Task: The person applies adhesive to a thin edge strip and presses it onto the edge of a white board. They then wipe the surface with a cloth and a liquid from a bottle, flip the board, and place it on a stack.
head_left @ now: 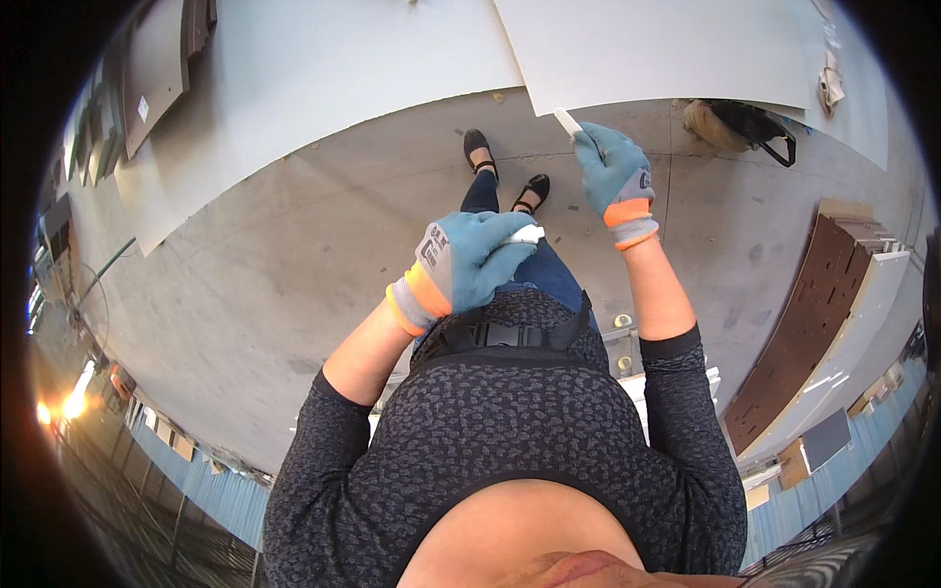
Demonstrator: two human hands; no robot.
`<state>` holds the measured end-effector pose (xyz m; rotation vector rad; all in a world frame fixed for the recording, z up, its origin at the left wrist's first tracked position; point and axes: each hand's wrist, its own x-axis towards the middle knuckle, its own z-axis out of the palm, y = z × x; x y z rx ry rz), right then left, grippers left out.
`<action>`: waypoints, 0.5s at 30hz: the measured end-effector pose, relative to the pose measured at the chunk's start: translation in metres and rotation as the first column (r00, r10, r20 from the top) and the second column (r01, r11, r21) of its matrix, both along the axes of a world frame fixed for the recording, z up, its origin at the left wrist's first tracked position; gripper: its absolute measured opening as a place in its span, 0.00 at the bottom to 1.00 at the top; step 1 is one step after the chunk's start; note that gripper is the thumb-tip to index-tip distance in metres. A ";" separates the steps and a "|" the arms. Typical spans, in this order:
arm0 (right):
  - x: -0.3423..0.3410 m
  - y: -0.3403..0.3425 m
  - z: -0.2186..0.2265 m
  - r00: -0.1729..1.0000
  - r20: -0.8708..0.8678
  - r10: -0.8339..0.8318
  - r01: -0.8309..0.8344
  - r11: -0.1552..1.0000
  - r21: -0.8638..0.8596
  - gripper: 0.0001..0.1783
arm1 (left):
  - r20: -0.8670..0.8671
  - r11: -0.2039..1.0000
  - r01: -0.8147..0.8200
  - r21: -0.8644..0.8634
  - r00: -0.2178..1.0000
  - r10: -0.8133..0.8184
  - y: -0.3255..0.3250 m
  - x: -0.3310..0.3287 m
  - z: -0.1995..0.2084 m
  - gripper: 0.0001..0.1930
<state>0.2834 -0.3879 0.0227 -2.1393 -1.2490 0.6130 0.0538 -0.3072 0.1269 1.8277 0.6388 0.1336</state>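
Note:
My left hand (pixel 466 257), in a blue-and-grey work glove with an orange cuff, is in front of my waist. Its fingers are closed around a small white tube-like piece (pixel 525 235) with a narrow tip, mostly hidden by the glove. Further forward and to the right, my right hand (pixel 613 171), gloved alike, grips a slim white stick-like piece (pixel 567 122). That piece points up and left, close to the near corner of a large white panel (pixel 657 54). Whether it touches the panel I cannot tell.
Another pale sheet (pixel 323 73) spreads across the far left. Brown boards (pixel 157 73) stand at the upper left. A stack of brown and white panels (pixel 804 323) is on the right. A dark bag-like item (pixel 750 127) lies partly beneath the panel, over the grey floor (pixel 265 235).

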 end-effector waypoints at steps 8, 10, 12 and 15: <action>-0.004 0.008 -0.025 0.972 -0.232 0.030 0.037 0.959 0.282 0.14 | -0.013 0.985 -0.173 -0.026 0.985 0.173 0.001 0.001 -0.011 0.11; -0.004 0.009 -0.030 0.981 -0.137 0.135 -0.077 0.928 0.364 0.12 | -0.007 0.986 -0.164 -0.023 0.986 0.164 0.001 0.000 -0.013 0.11; -0.005 0.006 -0.029 0.980 -0.039 0.194 -0.174 0.940 0.293 0.11 | -0.024 0.986 -0.165 -0.039 0.986 0.164 0.001 0.000 -0.012 0.12; -0.015 0.005 -0.027 0.977 0.006 0.215 -0.213 0.964 0.157 0.09 | -0.068 0.981 -0.181 -0.076 0.982 0.176 0.000 0.000 -0.011 0.12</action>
